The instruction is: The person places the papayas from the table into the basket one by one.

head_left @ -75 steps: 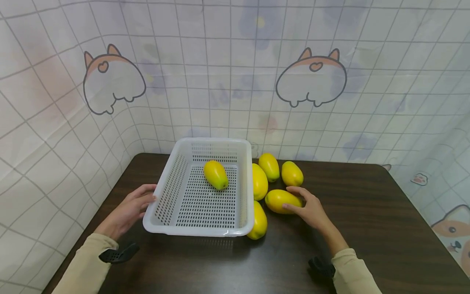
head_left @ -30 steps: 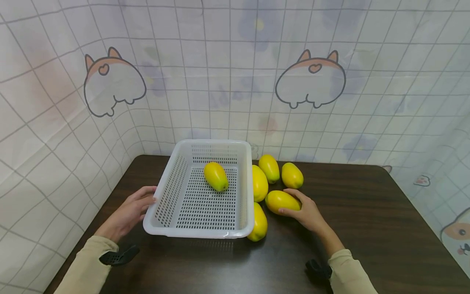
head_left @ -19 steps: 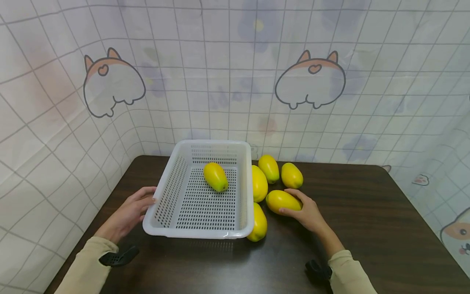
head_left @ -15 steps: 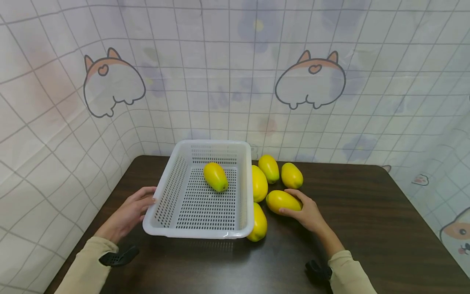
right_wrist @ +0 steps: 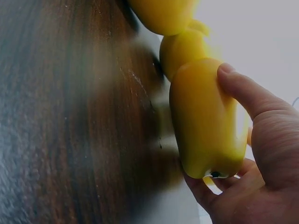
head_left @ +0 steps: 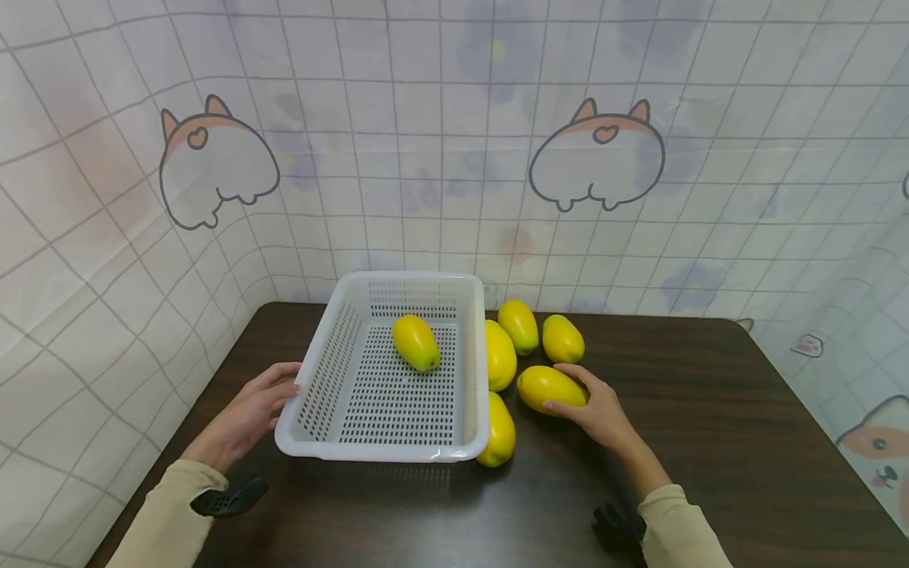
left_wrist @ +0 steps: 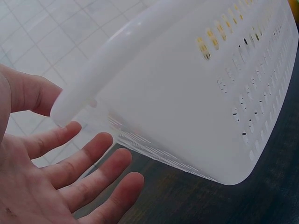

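Observation:
My left hand point(head_left: 248, 410) is at the left side of a white slotted plastic basket point(head_left: 383, 452). In the left wrist view the thumb touches the basket's rim point(left_wrist: 88, 84), while the other fingers point(left_wrist: 88, 156) spread loosely below it. My right hand point(head_left: 600, 406) grips an oblong yellow fruit point(head_left: 548, 387) from its right end, thumb on the near side and fingers on the far side. Up close, this fruit point(right_wrist: 205, 121) shows a dark stem mark at its lower end. Another yellow fruit point(head_left: 415, 343), greenish at one tip, lies inside the basket.
Along the basket's right side sit two yellow fruits, one nearer point(head_left: 501, 430) and one farther point(head_left: 501, 355). Two more stand behind the gripped one, a left one point(head_left: 518, 326) and a right one point(head_left: 563, 339). The dark wooden table point(head_left: 710, 410) meets a patterned cloth backdrop point(head_left: 426, 158).
My right hand and the gripped fruit have shifted slightly to the right. My left hand and the basket stay in place.

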